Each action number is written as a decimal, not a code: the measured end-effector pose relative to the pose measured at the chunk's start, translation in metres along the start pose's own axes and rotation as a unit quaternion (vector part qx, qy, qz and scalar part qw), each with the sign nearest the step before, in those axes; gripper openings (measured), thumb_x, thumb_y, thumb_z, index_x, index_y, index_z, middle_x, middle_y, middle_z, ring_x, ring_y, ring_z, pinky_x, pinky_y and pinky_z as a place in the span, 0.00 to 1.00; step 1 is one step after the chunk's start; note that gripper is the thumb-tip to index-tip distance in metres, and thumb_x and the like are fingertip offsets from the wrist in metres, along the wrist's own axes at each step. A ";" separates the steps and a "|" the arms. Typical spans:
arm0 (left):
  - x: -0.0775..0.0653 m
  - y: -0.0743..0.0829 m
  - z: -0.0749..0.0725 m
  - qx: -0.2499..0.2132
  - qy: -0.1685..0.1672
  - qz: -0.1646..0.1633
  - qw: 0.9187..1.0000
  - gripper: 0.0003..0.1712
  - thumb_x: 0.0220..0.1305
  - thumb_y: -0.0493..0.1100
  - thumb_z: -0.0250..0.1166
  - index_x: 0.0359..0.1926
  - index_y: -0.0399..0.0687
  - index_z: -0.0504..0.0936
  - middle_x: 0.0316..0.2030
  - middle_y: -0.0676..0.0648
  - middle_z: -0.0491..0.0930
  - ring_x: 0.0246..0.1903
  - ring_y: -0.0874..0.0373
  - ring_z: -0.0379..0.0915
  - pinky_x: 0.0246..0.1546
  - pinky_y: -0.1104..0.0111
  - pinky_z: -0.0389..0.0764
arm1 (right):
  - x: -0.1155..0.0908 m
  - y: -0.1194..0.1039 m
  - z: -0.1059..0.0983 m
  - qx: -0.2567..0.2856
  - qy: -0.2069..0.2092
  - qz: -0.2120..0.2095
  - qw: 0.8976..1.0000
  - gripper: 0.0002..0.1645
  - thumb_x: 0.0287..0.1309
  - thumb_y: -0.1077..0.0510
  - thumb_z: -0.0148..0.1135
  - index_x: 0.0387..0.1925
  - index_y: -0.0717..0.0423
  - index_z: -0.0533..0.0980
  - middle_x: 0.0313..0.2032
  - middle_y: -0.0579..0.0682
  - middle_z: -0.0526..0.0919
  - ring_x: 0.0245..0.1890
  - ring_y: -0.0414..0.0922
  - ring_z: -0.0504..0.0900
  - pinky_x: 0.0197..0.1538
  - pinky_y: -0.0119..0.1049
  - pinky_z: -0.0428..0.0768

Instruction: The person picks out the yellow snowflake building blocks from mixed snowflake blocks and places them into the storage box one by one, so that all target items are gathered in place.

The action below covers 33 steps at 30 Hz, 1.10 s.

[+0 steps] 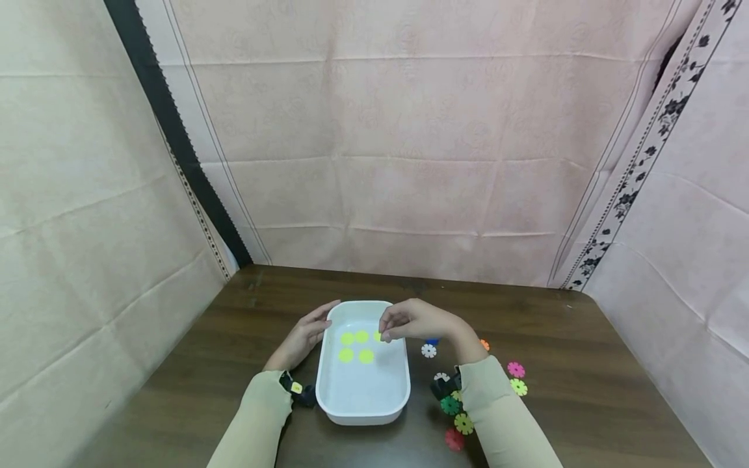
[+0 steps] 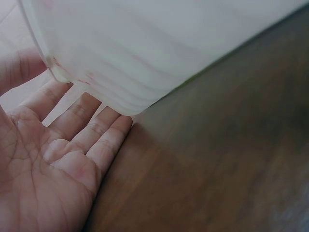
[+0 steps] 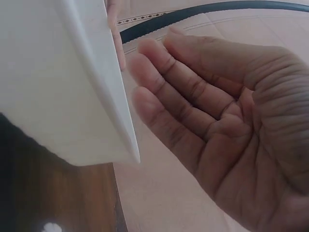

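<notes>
A white rectangular tray (image 1: 363,396) stands on the table, with several yellow-green discs (image 1: 346,355) lying on its floor. At its far left corner my left hand (image 1: 307,331) holds the rim, thumb by the edge and fingers against the outer side; the left wrist view shows these fingers (image 2: 91,121) under the rim. My right hand (image 1: 415,320) hovers over the tray's far right part, fingers bent and thumb close to the index finger. One yellow-green disc (image 1: 377,337) shows at its fingertips, partly covered. In the right wrist view I see no disc in the hand.
Loose flower-shaped pieces lie on the brown table (image 1: 585,390) around my right forearm: a white one (image 1: 429,351), a pink one (image 1: 515,369), a red one (image 1: 454,439), green ones (image 1: 450,405) and others. Pale cloth walls (image 1: 409,162) enclose the table's back and sides.
</notes>
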<state>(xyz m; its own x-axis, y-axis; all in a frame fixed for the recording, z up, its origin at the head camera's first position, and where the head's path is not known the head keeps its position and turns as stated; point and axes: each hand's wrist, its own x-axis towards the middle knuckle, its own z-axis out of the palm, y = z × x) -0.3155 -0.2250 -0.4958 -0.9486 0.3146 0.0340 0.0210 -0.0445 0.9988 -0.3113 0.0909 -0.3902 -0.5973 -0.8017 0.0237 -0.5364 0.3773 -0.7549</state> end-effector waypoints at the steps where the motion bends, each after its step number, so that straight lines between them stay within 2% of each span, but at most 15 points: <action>1: 0.000 0.000 0.000 -0.001 0.001 0.000 1.000 0.30 0.72 0.43 0.56 0.73 0.56 0.68 0.70 0.51 0.68 0.69 0.53 0.65 0.70 0.56 0.64 | -0.002 0.000 0.000 0.001 0.004 -0.001 1.000 0.09 0.64 0.54 0.69 0.43 0.51 0.83 0.38 0.43 0.87 0.42 0.43 0.85 0.48 0.36 0.83; 7: 0.000 0.001 0.001 0.003 -0.003 0.001 1.000 0.30 0.72 0.44 0.56 0.74 0.56 0.67 0.71 0.51 0.67 0.69 0.52 0.65 0.70 0.56 0.64 | -0.012 0.001 -0.004 0.003 0.022 -0.002 1.000 0.07 0.64 0.54 0.68 0.42 0.49 0.83 0.38 0.41 0.87 0.42 0.41 0.86 0.50 0.36 0.83; 17: -0.001 -0.001 0.000 -0.002 -0.003 -0.002 1.000 0.30 0.73 0.43 0.55 0.74 0.55 0.67 0.71 0.50 0.68 0.69 0.52 0.65 0.70 0.55 0.64 | -0.030 0.001 -0.012 -0.005 0.049 0.011 0.999 0.10 0.65 0.49 0.67 0.43 0.49 0.84 0.38 0.40 0.87 0.42 0.43 0.85 0.48 0.39 0.84; 26: -0.001 -0.002 0.002 0.001 0.005 0.008 1.000 0.29 0.73 0.42 0.55 0.73 0.55 0.68 0.69 0.48 0.70 0.67 0.51 0.67 0.66 0.61 0.69 | -0.057 0.009 -0.028 -0.008 0.065 0.015 0.998 0.09 0.65 0.51 0.67 0.43 0.50 0.83 0.39 0.41 0.87 0.46 0.43 0.85 0.52 0.37 0.82; 33: -0.001 -0.001 0.002 0.002 0.007 0.001 1.000 0.29 0.73 0.42 0.54 0.73 0.57 0.68 0.69 0.49 0.70 0.67 0.52 0.67 0.68 0.61 0.68 | -0.084 0.025 -0.036 -0.024 0.064 0.042 0.997 0.09 0.66 0.49 0.66 0.44 0.46 0.83 0.38 0.44 0.87 0.37 0.44 0.84 0.45 0.40 0.84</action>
<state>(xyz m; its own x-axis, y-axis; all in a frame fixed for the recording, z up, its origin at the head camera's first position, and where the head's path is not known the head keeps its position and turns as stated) -0.3142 -0.2236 -0.4969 -0.9528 0.3015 0.0349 0.0236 -0.0411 0.9989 -0.2961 0.1847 -0.3879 -0.7108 -0.7019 0.0471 -0.5072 0.4649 -0.7257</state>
